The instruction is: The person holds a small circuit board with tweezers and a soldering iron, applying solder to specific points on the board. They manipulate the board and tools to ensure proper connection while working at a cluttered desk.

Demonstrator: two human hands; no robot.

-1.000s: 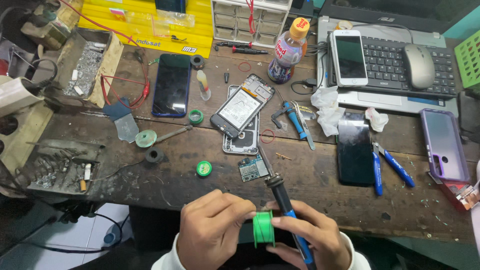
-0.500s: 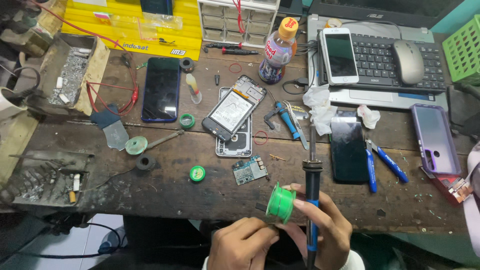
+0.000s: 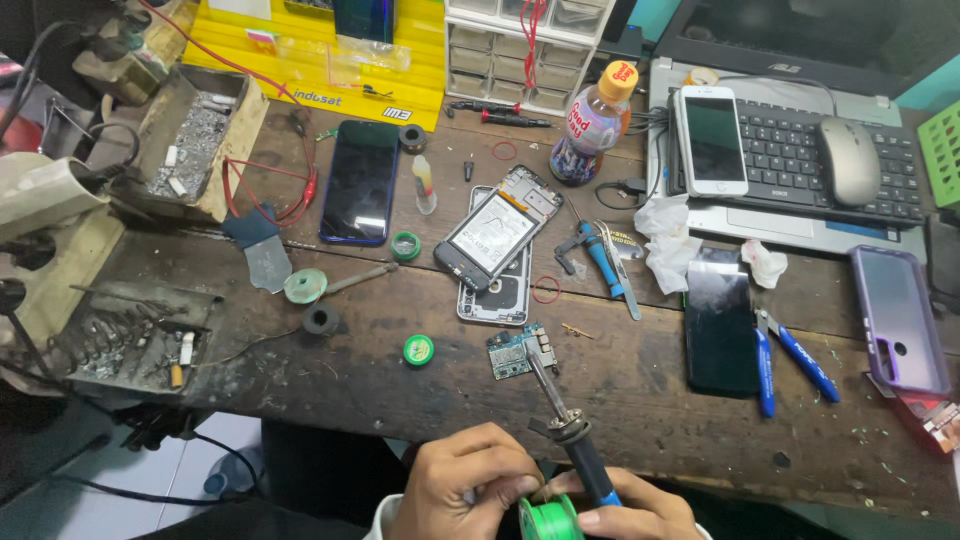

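From the head view, low at the bench's near edge, the right hand [image 3: 640, 512] is wrapped around a blue-handled soldering iron [image 3: 570, 435], tip over a small green circuit board [image 3: 518, 350]. The left hand [image 3: 465, 485] pinches a green solder spool [image 3: 550, 518] between both hands.

A worn, scratched wooden workbench [image 3: 640, 400] carries a bare green circuit board [image 3: 518, 351]. Just below the board, a soldering iron [image 3: 565, 425] shows a dull metal tip and glossy blue-and-black plastic handle, beside a green plastic solder spool [image 3: 548, 520]. Above the board lies an opened phone [image 3: 495, 232] with a matt battery face; right of it, crumpled white tissue [image 3: 664, 245] and a glossy black glass screen [image 3: 722, 320].
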